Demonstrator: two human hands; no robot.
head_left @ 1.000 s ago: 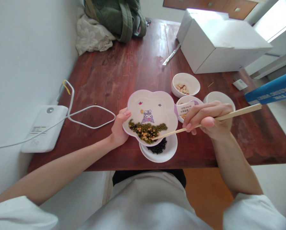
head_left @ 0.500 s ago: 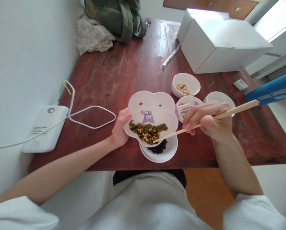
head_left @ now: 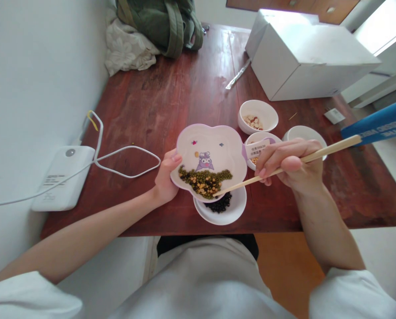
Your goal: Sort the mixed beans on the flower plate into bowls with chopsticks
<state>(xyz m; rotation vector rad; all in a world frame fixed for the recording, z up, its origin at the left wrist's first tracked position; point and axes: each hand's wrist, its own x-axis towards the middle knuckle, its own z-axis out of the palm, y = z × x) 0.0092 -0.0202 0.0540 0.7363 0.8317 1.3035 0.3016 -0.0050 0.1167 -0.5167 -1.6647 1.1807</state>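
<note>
My left hand (head_left: 167, 176) grips the left rim of a flower-shaped white bowl (head_left: 214, 144) with a purple edge, a cartoon print and a labelled handle. The bowl tilts toward me, and mixed green, black and yellowish beans (head_left: 206, 182) lie along its near side. In my right hand (head_left: 291, 165) are wooden chopsticks (head_left: 244, 183), their tips touching the beans near the bowl's lower edge. Partly under the tilted bowl stands a small white bowl with black beans (head_left: 220, 204). Behind my right hand, a white bowl (head_left: 251, 163) with yellowish contents is partly hidden.
Farther back is a white bowl with pale, reddish pieces (head_left: 258, 116); another white bowl (head_left: 304, 132) sits behind my right hand. A power bank (head_left: 63, 177) with a white cable lies left. A white box (head_left: 311, 57), green backpack (head_left: 165, 26) and blue packet (head_left: 380, 122) surround the table.
The chopstick tips have shifted very slightly among the beans at the bowl's near edge. My left hand and the tilted bowl stay nearly where they were.
</note>
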